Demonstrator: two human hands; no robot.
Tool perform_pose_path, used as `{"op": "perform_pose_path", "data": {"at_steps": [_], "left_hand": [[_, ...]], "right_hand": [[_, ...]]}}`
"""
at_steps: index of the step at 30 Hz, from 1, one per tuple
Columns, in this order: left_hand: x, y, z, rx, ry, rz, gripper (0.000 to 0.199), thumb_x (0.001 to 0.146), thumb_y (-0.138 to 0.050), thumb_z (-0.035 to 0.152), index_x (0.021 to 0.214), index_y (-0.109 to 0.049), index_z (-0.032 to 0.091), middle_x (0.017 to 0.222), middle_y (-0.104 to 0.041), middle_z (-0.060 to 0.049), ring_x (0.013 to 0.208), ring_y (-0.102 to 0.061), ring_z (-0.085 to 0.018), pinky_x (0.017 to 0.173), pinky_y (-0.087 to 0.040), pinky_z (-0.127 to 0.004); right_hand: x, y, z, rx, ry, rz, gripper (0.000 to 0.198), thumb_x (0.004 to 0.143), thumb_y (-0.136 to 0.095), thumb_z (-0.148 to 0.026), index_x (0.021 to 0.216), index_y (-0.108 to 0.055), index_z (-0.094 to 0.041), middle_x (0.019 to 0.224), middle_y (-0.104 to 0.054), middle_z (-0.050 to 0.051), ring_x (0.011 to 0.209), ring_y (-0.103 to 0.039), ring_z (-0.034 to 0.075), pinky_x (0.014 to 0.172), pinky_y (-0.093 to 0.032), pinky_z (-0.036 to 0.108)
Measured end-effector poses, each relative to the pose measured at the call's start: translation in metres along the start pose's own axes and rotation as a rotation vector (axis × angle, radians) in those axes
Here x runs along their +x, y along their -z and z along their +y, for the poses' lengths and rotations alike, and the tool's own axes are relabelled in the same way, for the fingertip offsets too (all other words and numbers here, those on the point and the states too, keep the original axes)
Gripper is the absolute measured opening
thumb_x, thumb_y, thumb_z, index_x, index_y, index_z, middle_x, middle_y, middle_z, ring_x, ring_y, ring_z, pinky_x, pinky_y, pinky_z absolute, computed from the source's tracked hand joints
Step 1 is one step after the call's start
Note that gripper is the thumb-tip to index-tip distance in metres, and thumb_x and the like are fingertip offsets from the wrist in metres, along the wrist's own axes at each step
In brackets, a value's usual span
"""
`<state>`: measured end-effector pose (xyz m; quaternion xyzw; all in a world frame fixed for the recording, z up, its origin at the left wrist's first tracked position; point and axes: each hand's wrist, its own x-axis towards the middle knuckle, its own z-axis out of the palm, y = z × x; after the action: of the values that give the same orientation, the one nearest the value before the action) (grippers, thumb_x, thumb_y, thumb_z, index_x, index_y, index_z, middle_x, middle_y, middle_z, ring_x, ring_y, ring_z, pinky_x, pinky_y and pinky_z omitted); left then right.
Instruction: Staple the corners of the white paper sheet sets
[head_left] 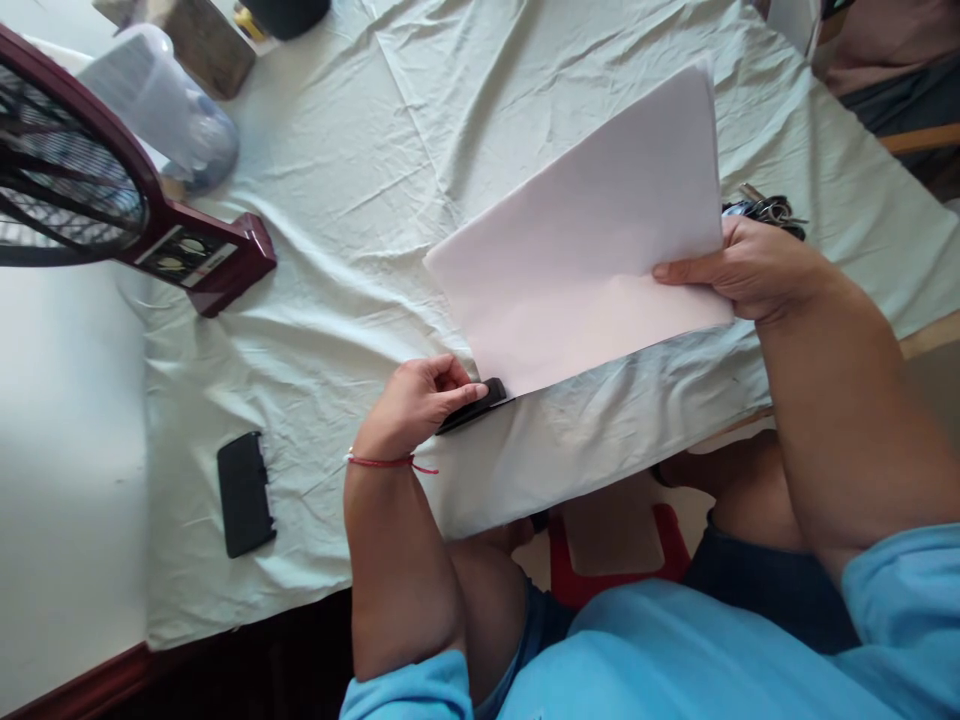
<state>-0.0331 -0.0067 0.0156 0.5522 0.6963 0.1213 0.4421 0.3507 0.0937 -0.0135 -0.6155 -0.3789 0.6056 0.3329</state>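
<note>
**At the near edge of the cloth-covered table [337, 250], two hands are gripping a black stapler [480, 407] and white paper [581, 240]**

Close to that near edge, the left hand [412, 400] is clasping the stapler, its thumb resting on top; a red cord [382, 462] is circling the wrist. The right hand [765, 265] is pinching the paper's right side, thumb above, the other fingers mostly hiding. The stapler's end is meeting the paper's near-left corner; whether sheets are lying between its jaws, I cannot tell.

Just beyond the right hand, a bunch of keys [772, 212] is lying toward the table's right end. Near the left edge's near corner, a flat black piece [246, 495] is lying apart. Farther along that left edge, a dark-red fan [202, 250] is standing, its panel showing two dials and a pale label strip whose lettering is staying too small to read. Behind it, a translucent plastic container [165, 110] is sitting.
</note>
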Motion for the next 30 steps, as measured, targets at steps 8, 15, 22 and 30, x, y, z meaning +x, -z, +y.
{"op": "perform_pose_path", "data": {"at_steps": [8, 15, 22, 30], "left_hand": [[-0.003, -0.004, 0.003, 0.031, -0.014, -0.009, 0.043, 0.075, -0.084, 0.062, 0.071, -0.064, 0.024, 0.061, -0.054, 0.003, 0.059, -0.043, -0.015, 0.054, -0.031, -0.027], [-0.011, 0.003, 0.010, 0.106, -0.029, -0.019, 0.039, 0.079, -0.080, 0.059, 0.069, -0.064, 0.025, 0.062, -0.056, 0.001, 0.061, -0.046, -0.017, 0.058, -0.033, -0.028], [-0.012, 0.010, 0.004, 0.086, -0.048, 0.101, 0.033, 0.079, -0.083, 0.055, 0.078, -0.076, 0.023, 0.073, -0.068, -0.001, 0.070, -0.056, -0.019, 0.065, -0.042, -0.031], [0.015, -0.011, -0.016, -0.553, -0.206, 0.463, 0.061, 0.079, -0.097, 0.076, 0.099, -0.077, 0.022, 0.089, -0.072, -0.004, 0.077, -0.064, -0.017, 0.064, -0.050, -0.027]], "right_hand": [[-0.002, -0.011, -0.004, 0.050, 0.053, 0.035, 0.029, 0.070, -0.096, -0.008, 0.095, -0.084, -0.015, 0.112, -0.088, 0.010, 0.105, -0.085, 0.029, 0.124, -0.068, 0.060], [0.004, -0.021, -0.002, 0.116, 0.137, 0.089, 0.037, 0.069, -0.092, -0.005, 0.104, -0.083, -0.014, 0.121, -0.087, 0.009, 0.117, -0.084, 0.030, 0.128, -0.065, 0.061], [0.003, -0.025, -0.006, 0.194, 0.157, 0.126, 0.042, 0.066, -0.088, -0.002, 0.106, -0.082, -0.013, 0.123, -0.087, 0.009, 0.120, -0.083, 0.029, 0.124, -0.068, 0.058], [-0.003, -0.020, -0.008, 0.269, 0.260, 0.038, 0.052, 0.060, -0.094, -0.010, 0.110, -0.081, -0.018, 0.124, -0.086, 0.004, 0.135, -0.079, 0.030, 0.124, -0.068, 0.049]]}}
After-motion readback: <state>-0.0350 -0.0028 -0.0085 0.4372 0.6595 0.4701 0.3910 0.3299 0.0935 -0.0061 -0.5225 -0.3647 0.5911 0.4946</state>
